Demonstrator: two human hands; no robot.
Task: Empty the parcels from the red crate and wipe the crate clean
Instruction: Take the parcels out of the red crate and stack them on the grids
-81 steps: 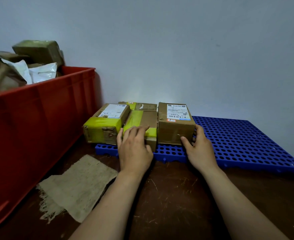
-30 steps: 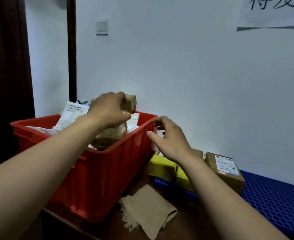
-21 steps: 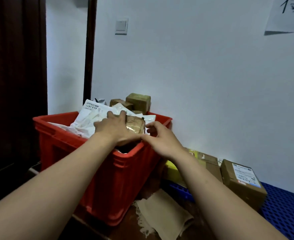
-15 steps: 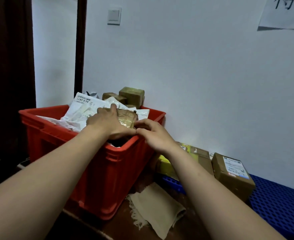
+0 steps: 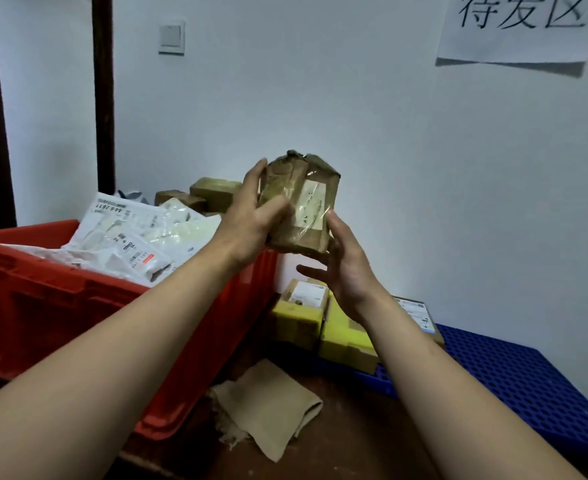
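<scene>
The left hand has its grip on the brown parcel, yet its fingers behind the wrapping are hidden and its thumb is smeared by blur. The parcel's pale label is too blurred to read. Below the grip, the right forearm covers part of the boxes on the blue pallet, which the right edge cuts off. Left of the grip, the red crate runs out of the picture and bags hide its inside. Above and right, the wall sign is cropped at the top.
</scene>
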